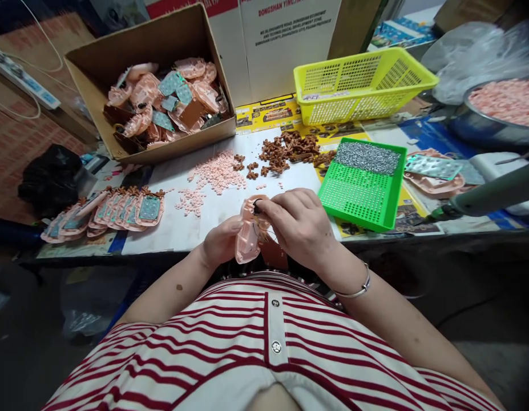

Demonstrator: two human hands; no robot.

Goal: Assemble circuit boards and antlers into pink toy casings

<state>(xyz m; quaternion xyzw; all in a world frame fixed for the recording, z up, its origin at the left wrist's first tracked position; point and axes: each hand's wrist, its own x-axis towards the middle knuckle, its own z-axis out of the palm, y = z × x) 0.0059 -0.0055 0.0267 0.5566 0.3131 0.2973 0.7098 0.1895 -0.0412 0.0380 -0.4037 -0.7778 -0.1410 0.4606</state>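
Pink plastic shell (247,244), held upright-ish between the hands at the worktop's (150,231) near edge. Left hand (221,242): grip closed on its side, thumb along the rim. Right hand (305,225): thumb and finger pinched nearly shut on a small black part (256,206) at the upper end. Likely light, stiff, somewhat slick; best held by the outer walls. Thin wires (270,232) look fragile; avoid tugging.
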